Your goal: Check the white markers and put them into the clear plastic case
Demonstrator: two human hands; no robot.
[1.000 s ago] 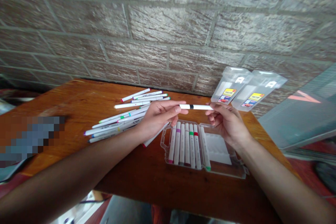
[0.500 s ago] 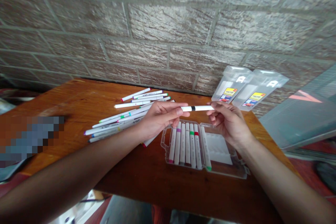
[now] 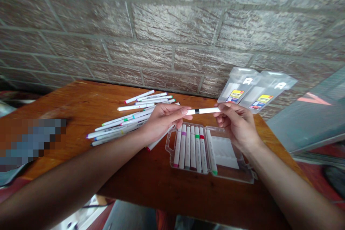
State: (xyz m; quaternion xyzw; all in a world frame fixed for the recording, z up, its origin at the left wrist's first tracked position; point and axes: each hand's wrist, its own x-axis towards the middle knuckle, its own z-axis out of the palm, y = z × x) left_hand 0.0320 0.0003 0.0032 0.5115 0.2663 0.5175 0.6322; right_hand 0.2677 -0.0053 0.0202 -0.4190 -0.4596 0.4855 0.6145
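A white marker (image 3: 207,110) with a black band is held level between my two hands, above the table. My left hand (image 3: 164,120) pinches its left end between thumb and fingers. At the other end, the fingertips of my right hand (image 3: 237,122) are closed on it. Below lies an opened clear plastic case (image 3: 231,176). Several white markers (image 3: 191,149) stand side by side in its left half, some with purple, green or red bands. One green-tipped marker (image 3: 211,152) lies along the hinge, beside a white sheet (image 3: 225,152) in the right half.
Loose white markers (image 3: 115,129) with coloured ends are heaped left of the case, partly behind my left hand. Two clear plastic cases (image 3: 265,91) with yellow labels stand at the back right against the brick wall (image 3: 151,57). A blurred-out flat object (image 3: 32,147) sits at the table's left edge.
Both hands still hold the marker, which has shifted very slightly right and now tilts up a little at its right end. The case and loose markers stay put.
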